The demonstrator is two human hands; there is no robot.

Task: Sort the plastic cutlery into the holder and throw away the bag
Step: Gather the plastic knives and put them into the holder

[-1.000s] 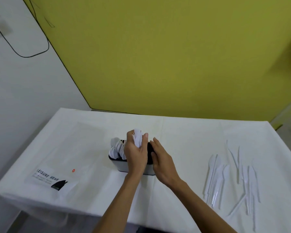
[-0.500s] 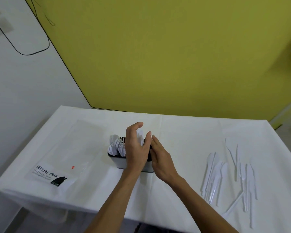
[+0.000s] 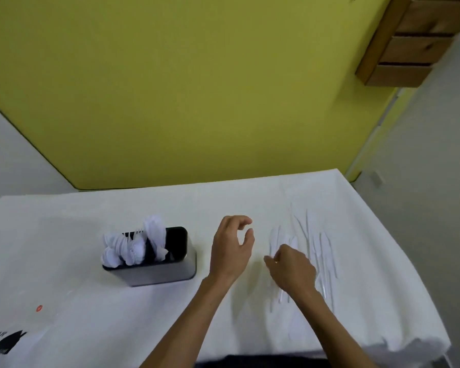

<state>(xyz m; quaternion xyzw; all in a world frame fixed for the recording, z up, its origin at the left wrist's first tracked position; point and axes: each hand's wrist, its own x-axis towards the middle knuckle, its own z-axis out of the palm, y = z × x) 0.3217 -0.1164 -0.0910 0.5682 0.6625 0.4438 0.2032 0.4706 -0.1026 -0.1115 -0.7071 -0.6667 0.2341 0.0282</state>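
Observation:
A dark grey cutlery holder (image 3: pixel 154 273) stands left of centre on the white-clothed table (image 3: pixel 223 200); white plastic spoons and forks (image 3: pixel 133 247) stick out of its left compartments. Loose white plastic cutlery (image 3: pixel 320 251) lies spread on the cloth at the right. My left hand (image 3: pixel 233 248) hovers between holder and pile, fingers loosely curled and holding nothing. My right hand (image 3: pixel 292 270) is lowered onto the near-left part of the pile, fingertips touching the pieces; its back hides any grip. The clear bag (image 3: pixel 45 312) with a black printed label lies flat at the far left.
A yellow wall panel (image 3: pixel 197 88) rises behind the table. A wooden shelf unit (image 3: pixel 409 41) hangs at the upper right. The table's right edge (image 3: pixel 398 261) drops off just past the loose cutlery, and its front edge is close to my body.
Both hands have left the holder and moved right: the left now hangs free beside it, the right has reached the loose pile. The view has turned right too.

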